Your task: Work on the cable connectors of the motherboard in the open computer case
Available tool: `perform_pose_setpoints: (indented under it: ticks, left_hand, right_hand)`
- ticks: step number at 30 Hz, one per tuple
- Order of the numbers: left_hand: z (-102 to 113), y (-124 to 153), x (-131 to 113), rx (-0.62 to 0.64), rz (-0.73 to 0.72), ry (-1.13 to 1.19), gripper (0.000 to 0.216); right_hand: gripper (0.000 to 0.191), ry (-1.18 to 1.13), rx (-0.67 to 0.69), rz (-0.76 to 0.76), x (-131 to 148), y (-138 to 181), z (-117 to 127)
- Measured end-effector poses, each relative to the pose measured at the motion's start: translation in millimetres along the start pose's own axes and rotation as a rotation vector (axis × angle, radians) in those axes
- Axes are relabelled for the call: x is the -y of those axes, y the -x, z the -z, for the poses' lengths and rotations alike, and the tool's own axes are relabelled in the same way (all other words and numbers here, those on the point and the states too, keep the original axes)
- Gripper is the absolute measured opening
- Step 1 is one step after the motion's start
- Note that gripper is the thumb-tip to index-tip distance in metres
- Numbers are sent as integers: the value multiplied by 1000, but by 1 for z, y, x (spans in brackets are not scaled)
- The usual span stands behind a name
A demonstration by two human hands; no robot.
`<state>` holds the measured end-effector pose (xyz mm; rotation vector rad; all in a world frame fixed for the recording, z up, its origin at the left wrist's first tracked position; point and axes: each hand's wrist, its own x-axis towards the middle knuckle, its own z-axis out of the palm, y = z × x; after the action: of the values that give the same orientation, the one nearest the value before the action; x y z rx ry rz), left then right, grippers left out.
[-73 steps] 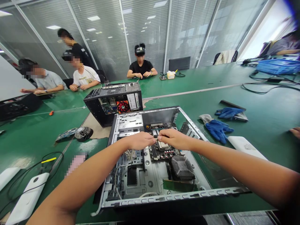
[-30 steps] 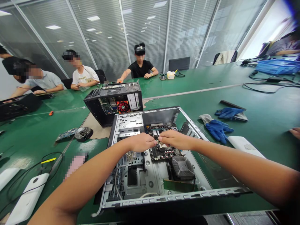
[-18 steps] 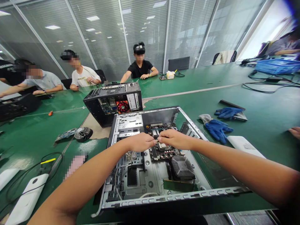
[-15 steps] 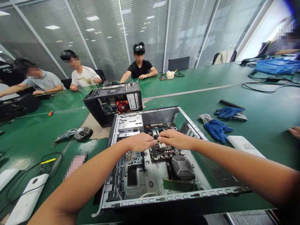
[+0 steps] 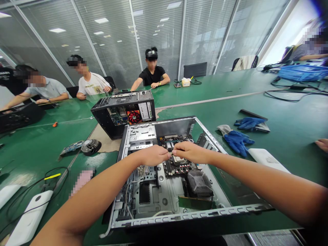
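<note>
An open computer case (image 5: pixel 184 216) lies on its side in front of me, with a motherboard (image 5: pixel 176 172) in its back half. My left hand (image 5: pixel 153 155) and my right hand (image 5: pixel 188 152) meet fingertip to fingertip above the board, both pinched closed. Whatever lies between the fingers is too small to make out. Just below my right fingers shows the silvery processor (image 5: pixel 178 159) in its socket. A dark finned cooler (image 5: pixel 198 183) rests loose on the case floor, beside a green circuit board (image 5: pixel 194 202).
A second computer case (image 5: pixel 110 119) stands upright behind. Blue work gloves (image 5: pixel 238 141) and a white power bank (image 5: pixel 268 159) lie to the right. Leftward are a loose cooler (image 5: pixel 91 147), another power bank (image 5: pixel 32 215) and cables. Several co-workers sit around the green table (image 5: pixel 205 99).
My hands hold nearly the same pose over the motherboard. Across the table, the co-worker in black has shifted slightly left.
</note>
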<state>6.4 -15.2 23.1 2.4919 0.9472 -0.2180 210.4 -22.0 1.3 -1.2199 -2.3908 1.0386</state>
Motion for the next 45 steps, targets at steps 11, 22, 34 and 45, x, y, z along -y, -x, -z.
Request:
perform_pose_setpoints:
  ticks: [11,22,34,45]
  left_hand:
    - [2,1,-4,14,23,-27,47]
    - [1,0,-2,8,9,-51,46]
    - [1,0,-3,25,18,-79,46]
    - [0,-1,-2,11,-14,-75,47]
  right_hand:
    - [29,32,5,4,0,0,0]
    - [31,55,16,26,-4,-1,-2]
    - [30,71,13,32,-4,-3,-3]
    - [33,27,49,61,-3,1,-1]
